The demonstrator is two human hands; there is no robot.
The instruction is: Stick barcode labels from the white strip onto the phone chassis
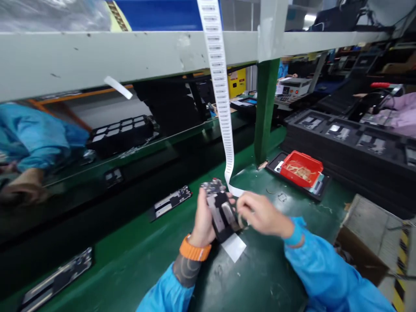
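Observation:
My left hand [202, 221], with an orange band at the wrist, is closed around an opened smartphone [221, 212] whose circuit board and dark and silvery inner parts face up. Close to the phone's right edge, my right hand [260, 213] has its fingers pinched together; what they hold, if anything, is too blurred to make out. A long strip of barcode labels [221, 95] hangs from above and curls down behind my right fingers. At the phone's lower end, a white square sheet [234, 247] sticks out over the green bench.
Other opened phones [172, 202] lie along the dark conveyor [107, 208] to the left. A red tray [301, 168] of tan strips stands right, beside stacked black trays [351, 143]. A green post [265, 108] rises behind. Across the line, a co-worker's blue sleeve [39, 134] shows.

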